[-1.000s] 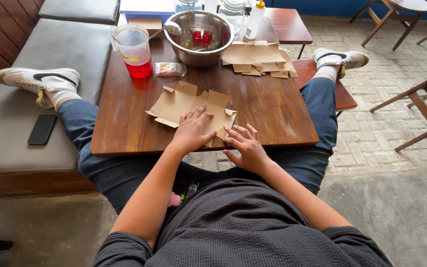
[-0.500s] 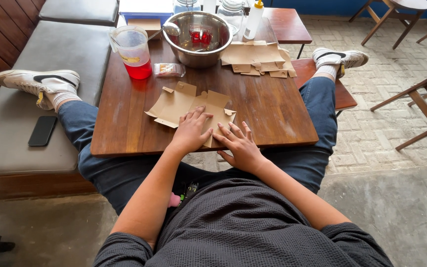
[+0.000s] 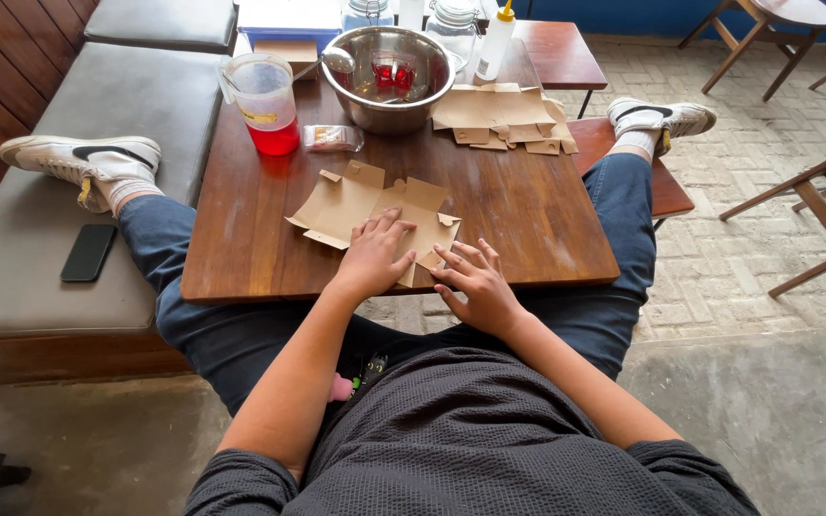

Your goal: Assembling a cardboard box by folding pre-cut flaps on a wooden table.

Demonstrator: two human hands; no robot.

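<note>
Currently, hands: both are lying near the lower middle of the frame, at the near edge of the brown wooden table [image 3: 528, 220].
Left hand [image 3: 372, 260]: it is pressing flat, fingers spread, on the unfolded brown cardboard box blank [image 3: 360, 205], clasping nothing.
Right hand [image 3: 475, 282]: it is resting open, fingertips touching the blank's lower right corner flap, not gripping it.
Cardboard blank: it is lying flat at the centre of the frame, its flaps pointing outward.
Upper middle: a round steel bowl [image 3: 389, 62] with a spoon and red pieces inside is sitting just above the blank.
Upper left: a clear plastic jug of red liquid [image 3: 265, 100] is standing beside the bowl, with a small clear packet [image 3: 332, 139] lying between them.
Upper right: a stack of more flat brown cardboard pieces [image 3: 499, 115] is lying next to the bowl.
Left edge: a black phone [image 3: 88, 253] is lying on the grey cushioned bench [image 3: 40, 182].
</note>
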